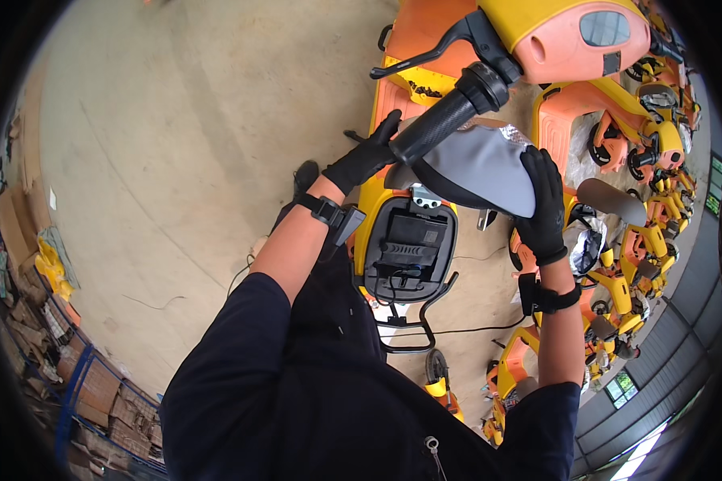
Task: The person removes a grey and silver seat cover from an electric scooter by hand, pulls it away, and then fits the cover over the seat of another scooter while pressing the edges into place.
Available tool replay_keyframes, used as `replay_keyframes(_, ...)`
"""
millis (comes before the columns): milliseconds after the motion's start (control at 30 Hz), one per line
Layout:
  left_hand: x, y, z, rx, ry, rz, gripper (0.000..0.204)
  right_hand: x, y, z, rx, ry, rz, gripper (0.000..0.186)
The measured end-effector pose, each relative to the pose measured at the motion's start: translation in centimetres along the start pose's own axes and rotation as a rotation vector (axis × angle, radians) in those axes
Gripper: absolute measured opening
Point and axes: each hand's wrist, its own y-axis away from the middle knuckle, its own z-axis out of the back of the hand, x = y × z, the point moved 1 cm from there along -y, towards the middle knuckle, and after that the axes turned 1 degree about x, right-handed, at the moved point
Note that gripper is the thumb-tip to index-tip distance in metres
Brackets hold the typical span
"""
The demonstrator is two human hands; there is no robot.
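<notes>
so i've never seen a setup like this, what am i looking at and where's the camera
There is no robot here, just a person in black gloves. The one picture comes from a wide fisheye camera on their head, looking down, so edges look bent. In front is a yellow and orange scooter on a pale floor. Its grey seat is tipped up, leaving a compartment open with black equipment inside. The right hand is against the seat's side; the left hand is by its other side, near the handlebar grip, its exact hold hidden. More scooters stand to the right; cardboard lies far left.
</notes>
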Motion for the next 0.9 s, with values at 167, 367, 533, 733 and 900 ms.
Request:
replay_keyframes(167,3.3,-0.4,1.3,0.251,0.191,0.199,0.101,0.8,-0.6,0.4,0.039,-0.01,0.002,0.067)
replay_keyframes(367,0.8,-1.7,-0.2,0.314,0.144,0.087,0.068,-0.1,-0.3,-0.2,0.032,-0.008,0.008,0.064)
replay_keyframes(533,1.0,-1.0,-1.3,-0.013,-0.139,-0.091,0.024,0.3,-0.7,-0.2,0.031,-0.006,0.032,0.062)
replay_keyframes(733,2.6,0.5,-0.4,-0.344,-0.944,-0.256,0.028,0.0,-0.6,-0.1,0.042,-0.044,0.004,0.065)
replay_keyframes(900,8.7,-0.2,0.8,-0.29,-0.637,-0.042,0.021,0.5,-1.4,-0.2,0.066,-0.022,0.0,0.067)
